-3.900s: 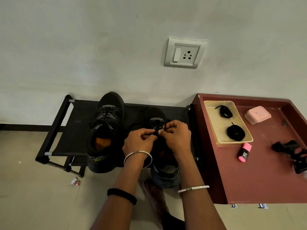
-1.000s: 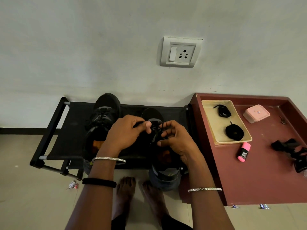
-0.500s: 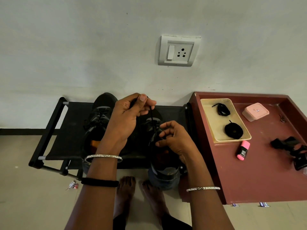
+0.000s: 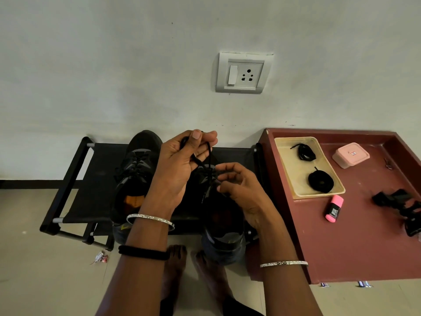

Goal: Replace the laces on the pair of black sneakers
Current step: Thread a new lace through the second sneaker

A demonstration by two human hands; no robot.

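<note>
Two black sneakers stand on a low black rack [image 4: 91, 179]. The left sneaker [image 4: 136, 169] is laced. Over the right sneaker [image 4: 224, 226], my left hand [image 4: 180, 160] is raised and grips a black lace [image 4: 208, 156] that runs down to the shoe's eyelets. My right hand [image 4: 237, 185] pinches the lace low, at the shoe's tongue. Both hands hide most of the right sneaker's front. Two coiled black laces [image 4: 320, 180] lie in a beige tray [image 4: 284, 169] on the red table.
A dark red table [image 4: 364, 236] stands to the right with a pink box [image 4: 350, 155], a pink highlighter [image 4: 333, 208] and black clips [image 4: 401, 208]. A wall socket [image 4: 243, 73] is above. My bare feet [image 4: 175, 263] are on the floor below the rack.
My left hand has lifted up and away from the shoe, drawing the lace upward. My right hand has stayed low at the eyelets.
</note>
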